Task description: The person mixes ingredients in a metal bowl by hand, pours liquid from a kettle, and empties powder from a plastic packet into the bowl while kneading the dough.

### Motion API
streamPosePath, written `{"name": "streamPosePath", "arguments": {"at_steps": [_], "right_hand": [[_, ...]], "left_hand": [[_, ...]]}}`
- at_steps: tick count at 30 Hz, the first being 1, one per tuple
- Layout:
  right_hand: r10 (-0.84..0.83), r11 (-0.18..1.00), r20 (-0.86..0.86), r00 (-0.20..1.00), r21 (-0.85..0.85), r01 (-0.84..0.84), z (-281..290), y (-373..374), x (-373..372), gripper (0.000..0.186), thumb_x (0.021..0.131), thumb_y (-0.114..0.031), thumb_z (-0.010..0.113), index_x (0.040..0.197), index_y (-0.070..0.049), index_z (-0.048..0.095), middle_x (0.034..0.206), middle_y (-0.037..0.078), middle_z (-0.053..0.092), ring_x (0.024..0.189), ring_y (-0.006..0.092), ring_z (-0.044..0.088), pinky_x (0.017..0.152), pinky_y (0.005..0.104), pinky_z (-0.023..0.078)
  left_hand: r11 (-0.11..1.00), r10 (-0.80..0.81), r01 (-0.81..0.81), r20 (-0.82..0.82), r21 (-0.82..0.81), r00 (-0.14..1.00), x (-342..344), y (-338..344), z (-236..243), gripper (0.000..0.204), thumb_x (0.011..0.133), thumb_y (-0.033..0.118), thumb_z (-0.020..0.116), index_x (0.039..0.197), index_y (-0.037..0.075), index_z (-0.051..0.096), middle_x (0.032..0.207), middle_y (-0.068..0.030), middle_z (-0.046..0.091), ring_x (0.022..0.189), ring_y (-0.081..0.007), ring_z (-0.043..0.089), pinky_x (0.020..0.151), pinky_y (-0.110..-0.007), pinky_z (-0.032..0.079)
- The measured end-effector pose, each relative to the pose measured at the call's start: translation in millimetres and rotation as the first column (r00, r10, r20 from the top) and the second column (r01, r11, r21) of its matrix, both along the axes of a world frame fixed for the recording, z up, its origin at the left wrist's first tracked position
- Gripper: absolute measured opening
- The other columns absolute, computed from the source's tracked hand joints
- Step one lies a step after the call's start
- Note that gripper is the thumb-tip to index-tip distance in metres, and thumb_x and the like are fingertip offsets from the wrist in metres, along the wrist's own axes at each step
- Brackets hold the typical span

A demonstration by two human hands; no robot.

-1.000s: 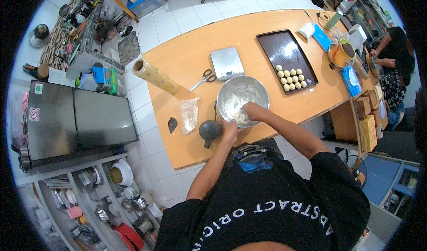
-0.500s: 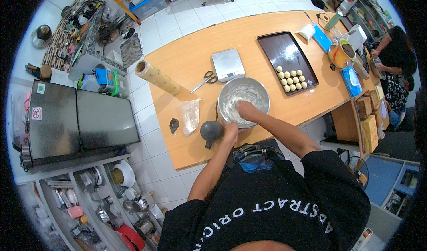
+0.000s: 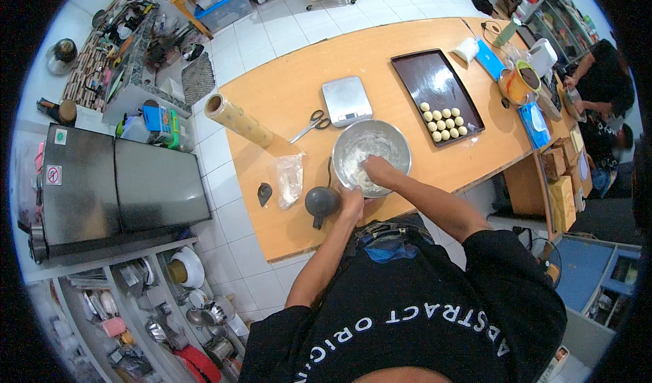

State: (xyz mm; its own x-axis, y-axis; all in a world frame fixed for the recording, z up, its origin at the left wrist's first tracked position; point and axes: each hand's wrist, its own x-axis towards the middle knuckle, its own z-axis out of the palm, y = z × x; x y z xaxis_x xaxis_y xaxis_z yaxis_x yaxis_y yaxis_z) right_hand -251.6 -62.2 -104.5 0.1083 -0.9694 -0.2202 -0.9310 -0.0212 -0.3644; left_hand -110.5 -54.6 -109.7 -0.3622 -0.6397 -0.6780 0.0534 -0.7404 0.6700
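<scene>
A steel mixing bowl (image 3: 402, 142) stands near the table's front edge, its inside coated with white, floury mixture (image 3: 354, 169). My left hand (image 3: 350, 199) grips the bowl's near-left rim. Down inside the bowl is my right hand (image 3: 380, 171), its fingers curled into the mixture and partly hidden, so what they hold cannot be made out. A dark grey rounded device (image 3: 322, 202) with a cord sits just left of my left hand. Behind the bowl lies a kitchen scale (image 3: 347, 100). Black-handled scissors (image 3: 316, 121) rest to its left.
Right of the bowl, a dark baking tray (image 3: 428, 77) holds several pale dough balls (image 3: 445, 123). A roll of plastic wrap (image 3: 238, 120), a clear bag of white powder (image 3: 290, 180) and a small black item (image 3: 265, 193) are at left. At far right, another person (image 3: 604, 77) works beside the table.
My right hand has shifted slightly within the bowl, its fingers now a little more bent. My left hand keeps its hold on the rim, and the bowl stays in place.
</scene>
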Motion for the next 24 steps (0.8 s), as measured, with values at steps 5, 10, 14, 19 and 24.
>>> {"name": "streamPosePath", "arguments": {"at_steps": [5, 10, 14, 19, 24], "right_hand": [[-0.168, 0.982, -0.04, 0.985, -0.095, 0.164, 8.9, -16.2, 15.6, 0.019, 0.078, -0.009, 0.045, 0.087, -0.001, 0.059, 0.09, 0.021, 0.056, 0.079, 0.0376, 0.058, 0.069, 0.0433, 0.048], [-0.119, 0.981, -0.111, 0.987, -0.168, 0.1, 14.7, -8.7, 13.9, 0.02, 0.078, -0.01, 0.044, 0.086, 0.001, 0.06, 0.089, 0.02, 0.057, 0.081, 0.0357, 0.058, 0.071, 0.0428, 0.048], [0.103, 0.991, -0.075, 0.992, 0.093, -0.095, 19.8, 5.4, 15.4, 0.012, 0.067, -0.005, 0.054, 0.076, 0.0, 0.061, 0.079, 0.019, 0.06, 0.078, 0.0338, 0.059, 0.072, 0.0411, 0.047], [0.22, 0.967, -0.06, 0.974, 0.148, -0.209, 26.9, 25.2, -9.2, 0.013, 0.067, -0.005, 0.054, 0.077, 0.0, 0.062, 0.077, 0.02, 0.06, 0.077, 0.0342, 0.059, 0.072, 0.0415, 0.047], [0.023, 1.0, 0.013, 1.0, -0.012, -0.023, 7.8, 19.1, -1.3, 0.019, 0.07, -0.006, 0.052, 0.086, -0.002, 0.061, 0.084, 0.022, 0.058, 0.08, 0.036, 0.058, 0.072, 0.0428, 0.047]], "left_hand": [[0.997, -0.027, 0.03, 0.036, -0.071, 0.999, 3.2, 2.2, 8.8, 0.044, 0.083, -0.002, 0.035, 0.121, 0.005, 0.014, 0.119, -0.0199, 0.033, 0.097, -0.0327, 0.051, 0.06, -0.041, 0.057], [0.991, 0.05, -0.044, 0.043, -0.128, 0.998, -3.1, 4.3, 15.9, 0.043, 0.083, -0.001, 0.035, 0.121, 0.004, 0.015, 0.119, -0.02, 0.033, 0.099, -0.0333, 0.05, 0.06, -0.041, 0.057], [0.99, 0.108, -0.11, -0.034, -0.091, 0.994, 3.7, 5.3, -0.6, 0.044, 0.083, -0.001, 0.035, 0.121, 0.003, 0.014, 0.118, -0.0204, 0.033, 0.1, -0.0338, 0.049, 0.06, -0.042, 0.057], [0.997, 0.073, -0.074, 0.048, 0.034, 0.996, -4.4, 2.9, 26.5, 0.047, 0.081, -0.004, 0.034, 0.122, 0.008, 0.014, 0.118, -0.0179, 0.036, 0.104, -0.0308, 0.047, 0.067, -0.042, 0.055], [0.998, 0.035, -0.033, 0.042, -0.046, 0.999, -3.4, 3.3, 29.6, 0.04, 0.084, -0.001, 0.033, 0.118, 0.001, 0.013, 0.117, -0.0214, 0.034, 0.097, -0.0341, 0.051, 0.061, -0.04, 0.056]]}}
